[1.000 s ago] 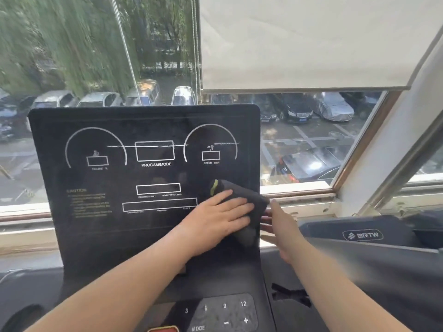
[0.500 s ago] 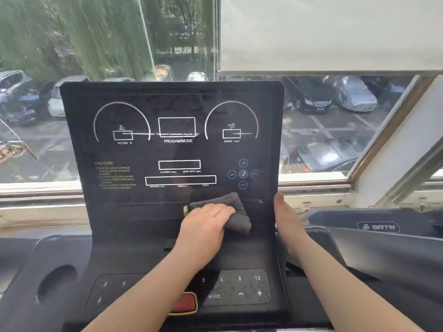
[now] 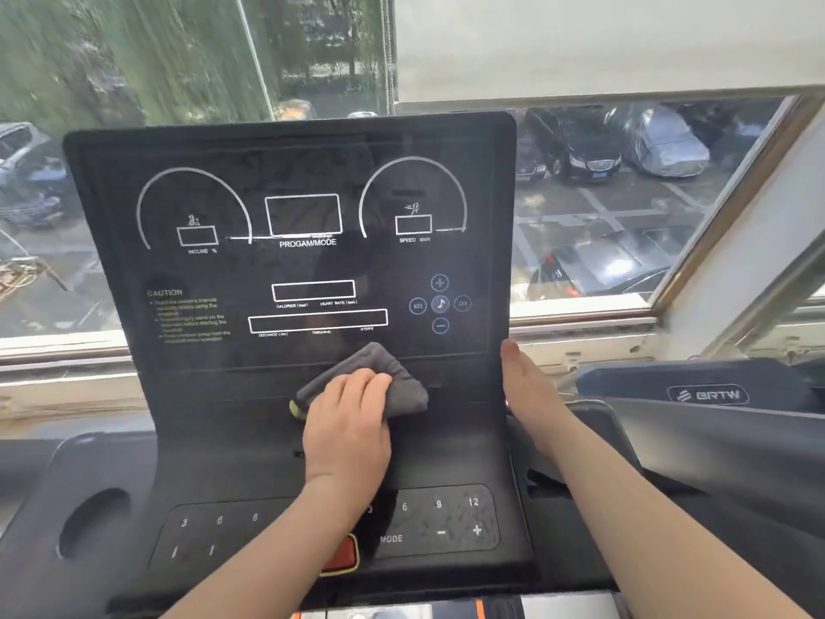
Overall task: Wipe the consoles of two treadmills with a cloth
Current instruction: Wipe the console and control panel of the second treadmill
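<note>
The left hand (image 3: 348,422) held the soft dark grey cloth (image 3: 402,386) bunched under its curled fingers, and part of the cloth stuck out just beyond the fingertips. It was pressed on the lower part of the glossy black treadmill console (image 3: 312,180). The cloth looked light and limp, so it was probably best gripped by its folded bulk. The right hand (image 3: 529,386) lay with straight fingers along the console's right edge.

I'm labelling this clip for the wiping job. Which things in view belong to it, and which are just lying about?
Job: treadmill console, grey cloth, left hand holding it, right hand on the console's edge, second treadmill.
Lying about: roller blind, parked cars, cup holder.
</note>
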A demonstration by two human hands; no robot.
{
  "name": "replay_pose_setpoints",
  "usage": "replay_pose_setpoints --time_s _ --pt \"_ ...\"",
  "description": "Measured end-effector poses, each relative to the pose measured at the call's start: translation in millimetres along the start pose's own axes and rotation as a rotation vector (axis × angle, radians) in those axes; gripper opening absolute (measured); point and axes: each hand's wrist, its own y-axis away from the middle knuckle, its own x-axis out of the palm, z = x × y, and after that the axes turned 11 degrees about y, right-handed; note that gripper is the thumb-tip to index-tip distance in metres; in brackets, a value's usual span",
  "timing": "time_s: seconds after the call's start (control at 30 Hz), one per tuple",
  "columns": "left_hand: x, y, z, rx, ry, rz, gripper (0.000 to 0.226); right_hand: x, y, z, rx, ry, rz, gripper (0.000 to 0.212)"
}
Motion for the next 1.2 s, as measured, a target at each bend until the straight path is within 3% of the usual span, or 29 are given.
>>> replay_pose_setpoints --time_s 0.13,0.23,0.37,0.47,0.53,0.6,0.67,0.77,0.97,1.2 --pt "21.3 -34.8 -32.8 0.255 0.046 0.121 0.041 -5.9 -0.7 -0.4 -0.018 0.024 0.024 0.067" --pt "15.7 -75.8 -43.6 0.443 -0.019 0.101 0.039 -7.3 -4.2 0.4 -0.008 -0.006 0.027 0.045" --pt "3.6 -123.5 -60.5 0.322 -0.009 -0.052 0.044 -9.0 -7.3 -4.8 -0.043 -0.030 0.072 0.048" --pt "12.4 -114.1 -69.1 0.292 0.028 -0.039 0.046 -9.7 -7.3 -6.0 -0.012 -0.073 0.098 0.047" --pt "24.6 -93.3 -68.9 0.317 0.071 0.025 0.048 -12.8 -10.9 -9.4 0.034 -0.169 0.139 0.032" --pt "38.2 -69.4 -69.6 0.308 0.085 0.095 0.047 -20.3 -11.5 -14.3 0.136 -0.302 0.162 0.038" --pt "49.5 -45.5 -73.4 0.304 0.068 0.176 0.042 -27.3 -5.5 -22.9 0.234 -0.341 0.084 0.047" --pt "63.8 -5.8 -81.8 0.288 0.061 0.347 0.038 -26.7 7.7 -39.7 0.286 -0.292 -0.012 0.039" --pt "42.8 34.8 -99.0 0.040 0.214 0.621 0.034 -4.5 42.9 -44.1 0.202 -0.129 -0.069 0.040" --pt "-6.5 56.1 -100.6 0.019 0.329 0.991 0.025 4.4 51.6 -44.2 0.105 0.054 -0.074 0.052"
